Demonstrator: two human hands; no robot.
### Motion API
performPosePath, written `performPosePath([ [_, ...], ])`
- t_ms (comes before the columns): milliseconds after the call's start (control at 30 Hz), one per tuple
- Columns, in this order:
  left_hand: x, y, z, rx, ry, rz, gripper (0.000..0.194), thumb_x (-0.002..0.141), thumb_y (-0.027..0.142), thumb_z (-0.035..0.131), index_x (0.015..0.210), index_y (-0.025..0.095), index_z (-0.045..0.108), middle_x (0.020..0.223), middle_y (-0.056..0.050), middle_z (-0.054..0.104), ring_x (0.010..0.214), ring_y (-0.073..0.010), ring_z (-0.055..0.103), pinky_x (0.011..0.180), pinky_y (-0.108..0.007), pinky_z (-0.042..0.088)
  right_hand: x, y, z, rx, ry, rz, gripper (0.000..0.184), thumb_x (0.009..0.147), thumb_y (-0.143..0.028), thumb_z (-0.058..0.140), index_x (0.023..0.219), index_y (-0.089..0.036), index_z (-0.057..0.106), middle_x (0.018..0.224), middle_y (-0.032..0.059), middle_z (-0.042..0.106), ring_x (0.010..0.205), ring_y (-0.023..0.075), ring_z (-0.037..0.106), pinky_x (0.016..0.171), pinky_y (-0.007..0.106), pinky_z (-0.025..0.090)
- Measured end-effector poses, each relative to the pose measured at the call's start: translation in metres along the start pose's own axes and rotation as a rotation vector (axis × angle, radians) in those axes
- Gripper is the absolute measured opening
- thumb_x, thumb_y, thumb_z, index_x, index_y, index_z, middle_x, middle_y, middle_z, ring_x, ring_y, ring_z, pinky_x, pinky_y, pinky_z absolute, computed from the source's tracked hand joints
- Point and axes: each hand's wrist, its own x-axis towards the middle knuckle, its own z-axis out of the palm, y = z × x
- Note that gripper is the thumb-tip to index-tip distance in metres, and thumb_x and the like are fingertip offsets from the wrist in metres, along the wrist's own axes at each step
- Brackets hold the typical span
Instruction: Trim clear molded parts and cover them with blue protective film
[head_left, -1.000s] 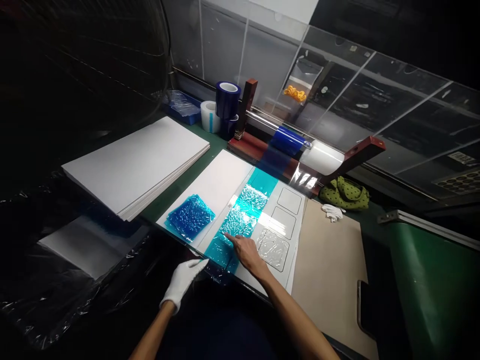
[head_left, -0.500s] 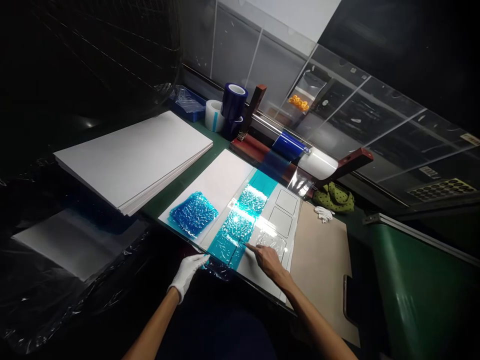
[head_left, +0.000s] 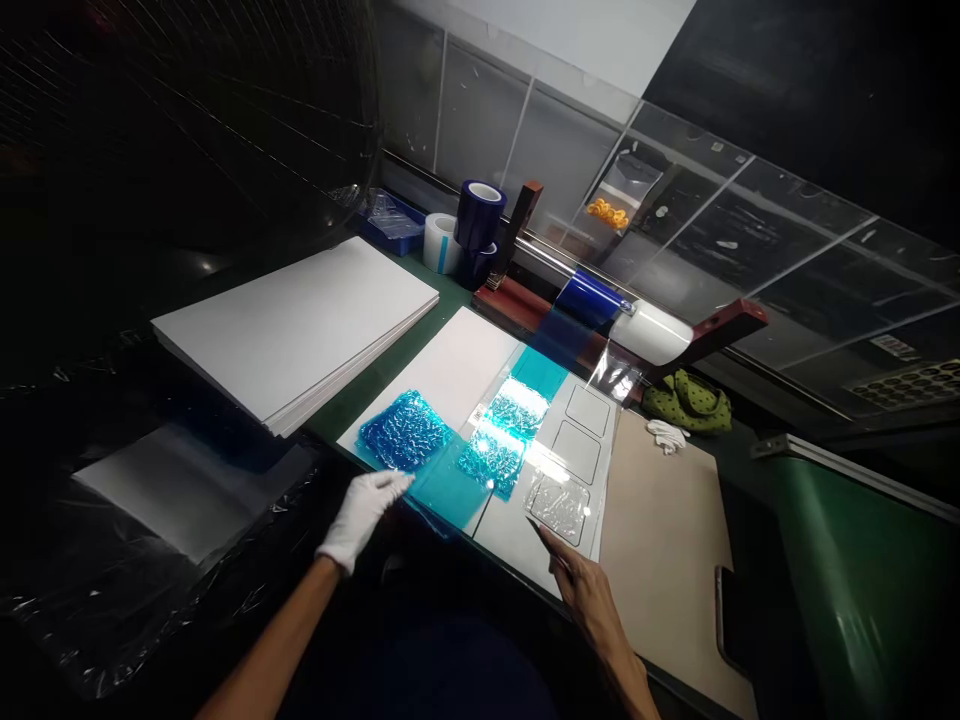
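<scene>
A white sheet [head_left: 457,370] lies on the bench with a strip of blue film [head_left: 501,440] running across it from a roll [head_left: 589,297] on a red holder. My left hand [head_left: 361,513], in a white glove, lies flat at the near end of the blue film, next to a crinkled blue piece [head_left: 401,432]. My bare right hand [head_left: 581,590] is off the film, forefinger stretched towards the corner of a crinkled clear square [head_left: 559,505] on the sheet. Two empty square outlines [head_left: 579,430] sit beyond that square.
A stack of white sheets [head_left: 300,325] lies at the left, over black plastic wrap [head_left: 150,560]. Spare tape rolls [head_left: 465,235] stand at the back by a clear screen. A tan board [head_left: 660,540], a white glove [head_left: 667,435] and a green cloth [head_left: 686,400] are on the right.
My right hand left the blue film and drew back to the right, to the near corner of the clear square. The left hand shifted slightly along the film's near end.
</scene>
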Motion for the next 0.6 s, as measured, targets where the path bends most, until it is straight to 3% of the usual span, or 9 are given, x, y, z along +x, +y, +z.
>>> performPosePath([
  [167,0.054,0.027,-0.047,0.079,0.108,0.059,0.059,0.052,0.059,0.077,0.09,0.015,0.073,0.095,-0.007,0.072,0.099,-0.027,0.061,0.092,-0.035,0.044,0.0,-0.012,0.005,0.085,0.035,-0.017,0.047,0.089,-0.022,0.038,0.134,-0.026,0.047,0.11,0.0047,0.068,0.081,0.0134,0.066,0.075,0.021,0.049],
  [300,0.077,0.032,-0.062,0.233,0.14,0.072,0.063,0.05,0.063,0.074,0.089,0.013,0.073,0.089,-0.009,0.071,0.09,-0.0278,0.062,0.082,-0.036,0.047,0.003,-0.014,0.004,0.113,0.059,-0.024,0.048,0.088,-0.021,0.038,0.134,-0.029,0.048,0.123,0.0029,0.063,0.093,0.0157,0.066,0.078,0.022,0.05],
  [367,0.079,0.035,-0.065,0.36,0.216,0.094,0.063,0.052,0.06,0.074,0.094,0.014,0.073,0.099,-0.012,0.068,0.098,-0.0319,0.057,0.088,-0.04,0.042,0.007,-0.013,0.0,0.094,0.073,-0.032,0.048,0.087,-0.02,0.039,0.133,-0.029,0.049,0.12,0.0023,0.064,0.093,0.016,0.067,0.078,0.022,0.05],
  [433,0.076,0.04,-0.061,0.497,0.341,0.14,0.066,0.057,0.057,0.073,0.109,0.017,0.068,0.117,-0.016,0.059,0.112,-0.0382,0.045,0.095,-0.047,0.031,0.016,-0.011,-0.005,0.043,0.096,-0.042,0.048,0.086,-0.019,0.039,0.132,-0.028,0.051,0.114,0.0024,0.067,0.091,0.0164,0.067,0.077,0.022,0.05],
  [500,0.07,0.045,-0.045,0.72,0.425,0.232,0.064,0.07,0.056,0.064,0.121,0.017,0.06,0.123,-0.019,0.051,0.115,-0.0418,0.039,0.094,-0.052,0.026,0.032,-0.01,-0.011,-0.035,0.117,-0.052,0.047,0.087,-0.018,0.037,0.131,-0.028,0.052,0.107,0.0031,0.07,0.087,0.0168,0.067,0.074,0.022,0.049],
  [600,0.061,0.047,0.007,1.009,0.311,0.398,0.045,0.084,0.05,0.048,0.116,0.022,0.062,0.106,-0.015,0.058,0.099,-0.035,0.048,0.084,-0.047,0.033,0.069,-0.011,-0.022,-0.191,0.094,-0.088,0.049,0.088,-0.016,0.035,0.132,-0.03,0.05,0.093,0.0027,0.071,0.076,0.0165,0.065,0.067,0.023,0.045],
])
